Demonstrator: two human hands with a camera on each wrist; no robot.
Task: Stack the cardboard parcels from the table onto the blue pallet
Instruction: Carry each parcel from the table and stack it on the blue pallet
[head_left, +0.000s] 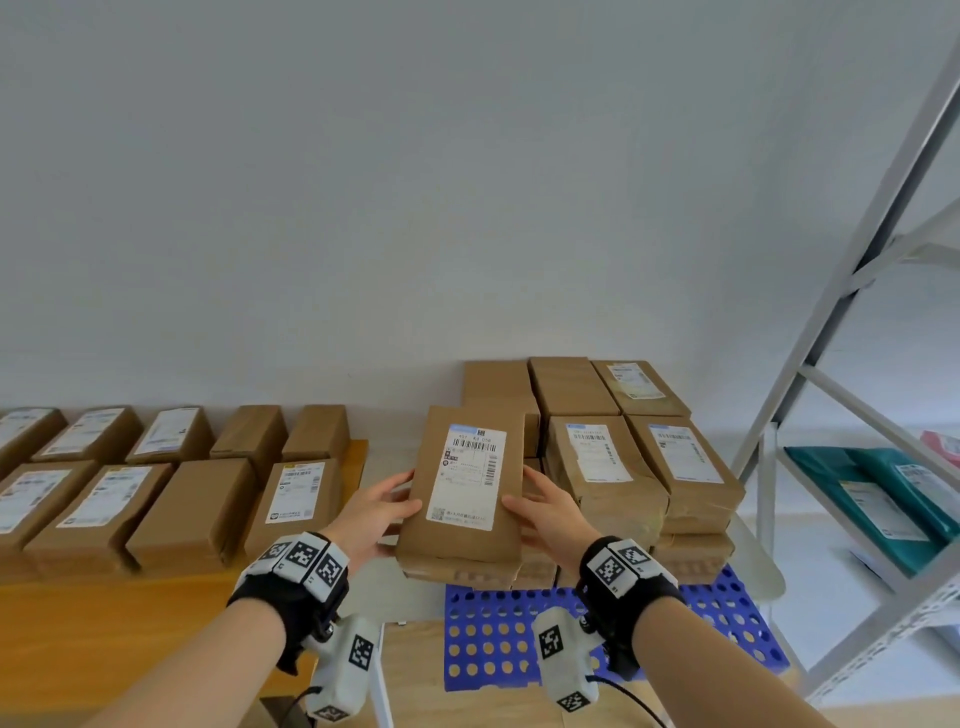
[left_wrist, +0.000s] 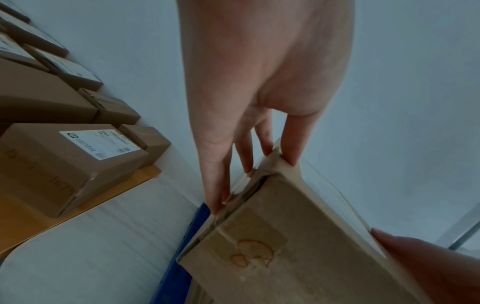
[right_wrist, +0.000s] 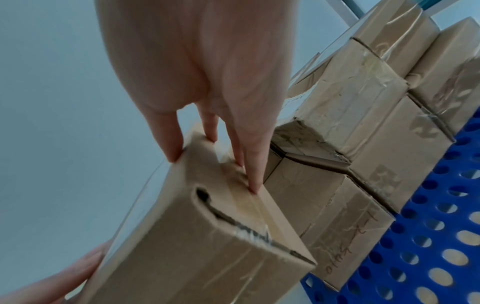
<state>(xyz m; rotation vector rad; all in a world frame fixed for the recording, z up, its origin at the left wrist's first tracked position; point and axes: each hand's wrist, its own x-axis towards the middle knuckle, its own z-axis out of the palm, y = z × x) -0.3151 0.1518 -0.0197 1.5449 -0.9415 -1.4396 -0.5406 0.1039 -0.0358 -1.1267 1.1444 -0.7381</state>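
Observation:
I hold one cardboard parcel (head_left: 467, 483) with a white label between both hands, tilted up towards me. My left hand (head_left: 408, 491) grips its left side, thumb over the top face. My right hand (head_left: 519, 488) grips the right side the same way. The wrist views show the parcel (left_wrist: 272, 257) (right_wrist: 194, 246) with fingers (left_wrist: 215, 185) (right_wrist: 254, 174) laid along its sides. It hangs over the front left of the blue pallet (head_left: 488, 639) (right_wrist: 428, 236), beside the stacked parcels (head_left: 623, 462) (right_wrist: 350, 123). More parcels (head_left: 156, 493) lie in rows on the wooden table (head_left: 104, 623).
A grey metal shelf (head_left: 841, 322) stands to the right with teal mailing bags (head_left: 883, 488) on it. A plain wall runs behind table and pallet. The pallet's perforated front part (head_left: 727, 613) is bare. A lower parcel (head_left: 457, 574) sits under the held one.

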